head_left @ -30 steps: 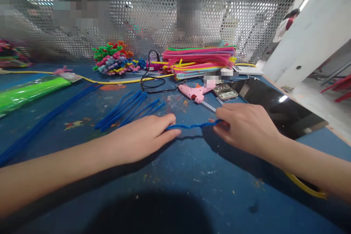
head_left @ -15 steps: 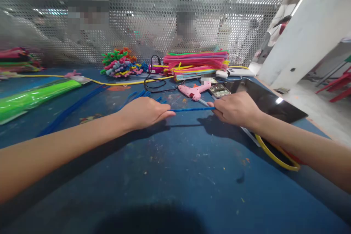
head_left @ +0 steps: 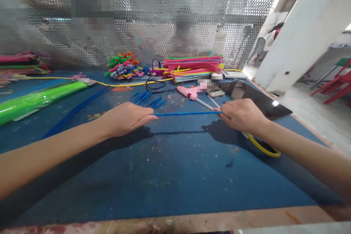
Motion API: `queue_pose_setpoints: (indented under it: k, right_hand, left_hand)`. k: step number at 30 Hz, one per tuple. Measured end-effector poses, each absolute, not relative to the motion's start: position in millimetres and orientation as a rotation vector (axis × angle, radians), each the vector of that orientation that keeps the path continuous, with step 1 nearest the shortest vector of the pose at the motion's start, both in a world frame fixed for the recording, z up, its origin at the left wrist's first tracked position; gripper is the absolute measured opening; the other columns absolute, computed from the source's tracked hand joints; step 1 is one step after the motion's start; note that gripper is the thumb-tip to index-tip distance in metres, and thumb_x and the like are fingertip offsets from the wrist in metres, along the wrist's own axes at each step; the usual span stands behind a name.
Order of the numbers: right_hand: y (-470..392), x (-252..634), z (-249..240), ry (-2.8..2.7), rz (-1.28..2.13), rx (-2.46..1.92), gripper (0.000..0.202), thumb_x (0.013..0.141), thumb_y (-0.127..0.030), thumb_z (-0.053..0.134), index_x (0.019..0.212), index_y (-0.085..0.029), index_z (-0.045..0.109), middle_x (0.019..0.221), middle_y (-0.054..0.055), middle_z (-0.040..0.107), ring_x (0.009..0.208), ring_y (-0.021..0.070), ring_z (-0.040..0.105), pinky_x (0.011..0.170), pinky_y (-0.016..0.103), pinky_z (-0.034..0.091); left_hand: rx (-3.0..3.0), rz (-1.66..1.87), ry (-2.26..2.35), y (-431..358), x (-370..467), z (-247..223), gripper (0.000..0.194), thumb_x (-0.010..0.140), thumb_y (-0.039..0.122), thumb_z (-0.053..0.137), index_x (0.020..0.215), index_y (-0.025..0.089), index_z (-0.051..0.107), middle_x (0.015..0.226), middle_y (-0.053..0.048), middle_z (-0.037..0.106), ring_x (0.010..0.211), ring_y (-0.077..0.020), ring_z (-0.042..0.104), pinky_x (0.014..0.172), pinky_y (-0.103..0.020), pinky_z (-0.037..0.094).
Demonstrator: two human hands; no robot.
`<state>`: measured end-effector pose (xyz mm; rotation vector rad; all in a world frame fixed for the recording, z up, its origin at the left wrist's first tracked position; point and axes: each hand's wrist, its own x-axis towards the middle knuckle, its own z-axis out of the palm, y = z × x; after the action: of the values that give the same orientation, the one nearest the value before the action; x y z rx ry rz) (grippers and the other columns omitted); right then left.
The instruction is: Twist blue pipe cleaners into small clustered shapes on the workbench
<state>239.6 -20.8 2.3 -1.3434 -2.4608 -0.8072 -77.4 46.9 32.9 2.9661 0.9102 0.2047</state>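
Observation:
A blue pipe cleaner (head_left: 183, 113) is stretched straight between my two hands, a little above the blue table (head_left: 175, 175), where its shadow falls. My left hand (head_left: 127, 119) is closed on one end, thumb and fingers pinching it. At the other end my right hand (head_left: 241, 116) grips it the same way, fingers curled. Just behind the left hand lie several bent blue pipe cleaners (head_left: 148, 99). Beyond the right hand rest a pink glue gun (head_left: 191, 92) with a clear glue stick (head_left: 204, 104) and a small metal tin (head_left: 216, 92).
Bundled pink and yellow pipe cleaners (head_left: 194, 65) and a twisted multicoloured bunch (head_left: 124, 66) line the perforated metal screen (head_left: 153, 11). A green plastic-wrapped pack (head_left: 46, 97) lies left. Right are a dark glossy panel (head_left: 255, 98) and a yellow loop (head_left: 264, 148). A yellow cable (head_left: 123, 85) crosses the back.
My hands have moved farther apart, mostly the left hand going leftward, so a longer stretch of the blue pipe cleaner shows. The view has shifted, bringing the table's front edge into sight.

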Motion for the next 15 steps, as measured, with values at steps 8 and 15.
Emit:
queue_pose_setpoints:
  k: [8, 15]
  right_hand:
    - [-24, 288, 6, -2.168, -0.799, -1.633, 0.054, 0.091, -0.041, 0.027, 0.045, -0.018, 0.042, 0.044, 0.004, 0.048, 0.044, 0.0121, 0.040, 0.048, 0.027, 0.015]
    - [-36, 268, 25, -1.706, 0.142, -1.676, 0.049, 0.084, -0.052, 0.043, 0.049, -0.020, 0.034, 0.046, -0.002, 0.036, 0.045, 0.0106, 0.034, 0.047, 0.026, 0.023]
  left_hand:
    - [2.635, 0.303, 1.161, 53, -110, 29, 0.032, 0.080, 0.045, 0.046, 0.062, 0.021, 0.055, 0.059, -0.001, 0.053, 0.052, -0.0146, 0.043, 0.052, -0.024, 0.029]
    - [1.641, 0.606, 1.088, 35, -70, 35, 0.036, 0.088, 0.044, 0.036, 0.061, 0.021, 0.031, 0.051, 0.007, 0.016, 0.041, -0.0072, 0.013, 0.036, -0.017, 0.014]
